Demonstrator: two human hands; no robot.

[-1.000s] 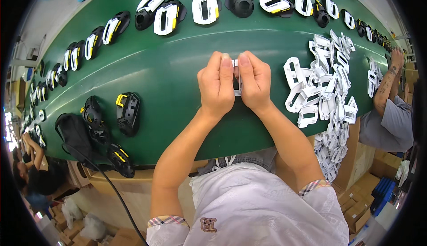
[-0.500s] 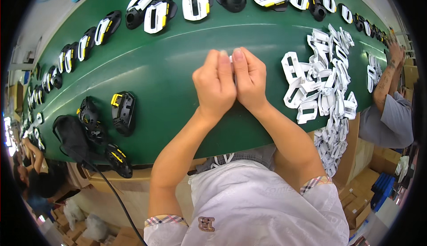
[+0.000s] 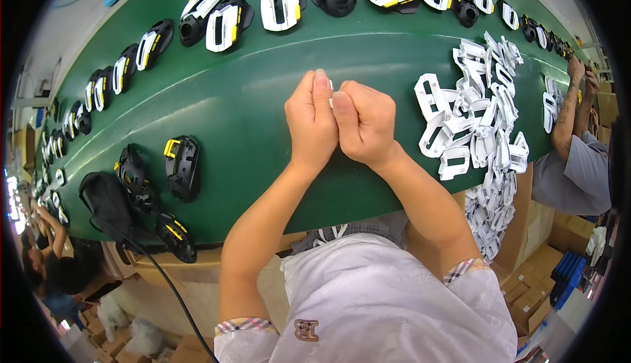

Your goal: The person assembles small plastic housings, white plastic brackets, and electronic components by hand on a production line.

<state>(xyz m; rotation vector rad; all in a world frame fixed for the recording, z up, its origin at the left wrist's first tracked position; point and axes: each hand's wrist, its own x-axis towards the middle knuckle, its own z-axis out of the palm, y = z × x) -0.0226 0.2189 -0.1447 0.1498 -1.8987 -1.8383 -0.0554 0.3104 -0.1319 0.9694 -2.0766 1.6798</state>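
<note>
My left hand [image 3: 310,123] and my right hand [image 3: 366,123] are closed side by side above the green table [image 3: 263,159], thumbs uppermost. Between the thumbs shows a sliver of a white piece [image 3: 331,93]; the fingers hide the rest, so its shape cannot be made out. To the right of my hands lies a heap of white plastic frames [image 3: 453,123] with slots. On the left, a black shell part with a yellow clip [image 3: 181,166] lies apart from several other black parts [image 3: 133,172].
Along the far side runs a curved row of black shells with white frames and yellow clips [image 3: 280,7]. A black pouch-like thing with a cable [image 3: 105,199] lies near the left front edge. Co-workers [image 3: 568,159] [image 3: 49,258] are at both sides. Cardboard boxes [image 3: 526,291] stand below.
My hands have shifted against each other: the right thumb now sits lower than the left, and the right fist has turned. The co-worker's hands at the right have moved lower.
</note>
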